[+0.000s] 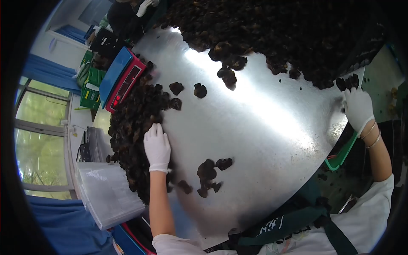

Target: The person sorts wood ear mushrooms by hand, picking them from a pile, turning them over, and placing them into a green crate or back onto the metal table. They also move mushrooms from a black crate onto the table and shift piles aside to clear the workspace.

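Note:
My left hand (157, 147), in a white glove, reaches onto the right side of a long pile of dark brown mushrooms (135, 146). Its fingers are stretched out, close together, and the fingertips touch the pile. At the far right, over the table's edge, my right hand (358, 109) is also gloved in white. Its fingers are closed on a few dark mushrooms (348, 82) that show beyond the fingertips. Between my hands, a small group of mushrooms (207, 171) lies on the shiny metal table (250, 140). A few single mushrooms (200, 90) lie farther up.
A much larger mushroom heap (272, 32) covers the far side. A red and blue digital scale (123, 80) stands beyond the left pile. Clear plastic bags (108, 191) lie at the left edge. A green-rimmed container (340, 155) sits below the right edge. Another person's gloved hand (144, 7) shows at the top.

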Tool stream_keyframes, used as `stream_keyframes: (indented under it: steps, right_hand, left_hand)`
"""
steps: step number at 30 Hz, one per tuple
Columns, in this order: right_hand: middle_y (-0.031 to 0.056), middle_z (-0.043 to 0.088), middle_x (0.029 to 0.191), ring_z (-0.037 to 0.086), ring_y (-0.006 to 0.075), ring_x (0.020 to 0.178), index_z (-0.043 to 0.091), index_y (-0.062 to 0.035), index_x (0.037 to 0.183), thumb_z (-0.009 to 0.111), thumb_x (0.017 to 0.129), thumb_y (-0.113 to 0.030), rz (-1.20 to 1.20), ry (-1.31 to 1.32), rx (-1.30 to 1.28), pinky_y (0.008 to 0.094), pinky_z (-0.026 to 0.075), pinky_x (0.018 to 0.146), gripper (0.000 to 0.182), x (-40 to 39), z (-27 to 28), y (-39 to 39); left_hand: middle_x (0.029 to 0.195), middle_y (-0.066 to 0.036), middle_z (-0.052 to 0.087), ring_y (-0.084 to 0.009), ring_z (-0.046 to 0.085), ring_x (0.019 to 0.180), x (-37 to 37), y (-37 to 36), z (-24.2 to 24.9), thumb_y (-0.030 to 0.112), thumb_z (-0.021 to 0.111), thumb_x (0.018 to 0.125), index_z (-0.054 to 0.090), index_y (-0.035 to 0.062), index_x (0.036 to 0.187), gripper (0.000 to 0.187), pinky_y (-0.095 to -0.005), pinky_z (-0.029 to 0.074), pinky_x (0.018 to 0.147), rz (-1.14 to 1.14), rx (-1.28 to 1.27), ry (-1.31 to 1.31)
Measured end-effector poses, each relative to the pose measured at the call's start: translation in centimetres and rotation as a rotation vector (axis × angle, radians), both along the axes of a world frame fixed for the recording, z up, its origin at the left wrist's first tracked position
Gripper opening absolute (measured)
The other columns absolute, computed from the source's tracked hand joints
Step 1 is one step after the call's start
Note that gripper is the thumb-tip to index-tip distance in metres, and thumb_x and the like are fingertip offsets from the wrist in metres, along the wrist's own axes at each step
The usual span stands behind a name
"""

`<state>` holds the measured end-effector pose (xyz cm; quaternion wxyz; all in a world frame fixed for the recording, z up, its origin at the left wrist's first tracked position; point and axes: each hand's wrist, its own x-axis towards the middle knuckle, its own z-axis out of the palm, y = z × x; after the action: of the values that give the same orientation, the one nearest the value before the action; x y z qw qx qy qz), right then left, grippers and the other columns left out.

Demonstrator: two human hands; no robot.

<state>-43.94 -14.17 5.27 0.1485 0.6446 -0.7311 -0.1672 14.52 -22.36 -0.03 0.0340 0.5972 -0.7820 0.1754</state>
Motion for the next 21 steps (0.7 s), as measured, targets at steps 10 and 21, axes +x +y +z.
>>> stream_keyframes:
  steps: [10, 21]
  right_hand:
    - [0.0158, 0.056, 0.131, 0.051, 0.0332, 0.123, 0.058, -0.0049, 0.127, 0.057, 0.095, -0.026, 0.717, -0.898, -0.342, 0.0428, 0.047, 0.099, 0.038, 15.7, -3.0, -18.5]
    - [0.012, 0.065, 0.11, 0.06, 0.03, 0.104, 0.067, -0.0089, 0.111, 0.06, 0.092, -0.022, 0.824, -1.05, 0.104, 0.0404, 0.047, 0.095, 0.023, 17.3, -1.8, -18.8]
  left_hand:
    - [0.122, -0.017, 0.067, -0.0349, 0.064, 0.106, -3.6, -0.4, 2.2, 0.012, 0.068, 0.087, 0.069, 0.003, 0.117, 0.032, -0.0418, 0.05, 0.094, 0.062, 0.08, 0.22]
    - [0.136, -0.021, 0.05, -0.0401, 0.045, 0.131, -16.4, 9.5, 1.7, 0.021, 0.061, 0.085, 0.056, 0.0085, 0.132, 0.049, -0.0647, 0.025, 0.111, -0.36, 0.301, 0.352]
